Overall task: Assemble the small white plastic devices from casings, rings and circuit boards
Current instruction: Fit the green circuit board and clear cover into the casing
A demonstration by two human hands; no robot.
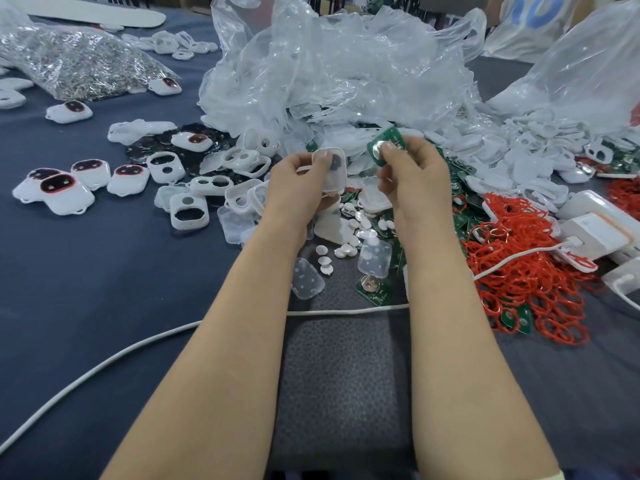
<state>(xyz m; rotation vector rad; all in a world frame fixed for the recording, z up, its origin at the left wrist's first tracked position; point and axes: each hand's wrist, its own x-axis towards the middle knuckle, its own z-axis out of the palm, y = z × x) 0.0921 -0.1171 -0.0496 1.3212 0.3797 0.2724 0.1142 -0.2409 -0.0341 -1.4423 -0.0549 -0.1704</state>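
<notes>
In the head view, the left hand [299, 180] grips a translucent white casing [330, 168] by its edges, while the right hand [414, 169] pinches a green circuit board [389, 142] with a coin cell, near the casing but apart from it. The pinch looks shallow, so the board could slip into the parts heap below, or seat crooked if pressed in tilted. The red rings [519, 247] lie untouched at the right, so one could be forgotten.

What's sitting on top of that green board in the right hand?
A round silvery disc sits on the green circuit board. The right hand pinches the board, and its thumb covers part of the disc and the board's lower portion, so nothing more shows there.
</notes>
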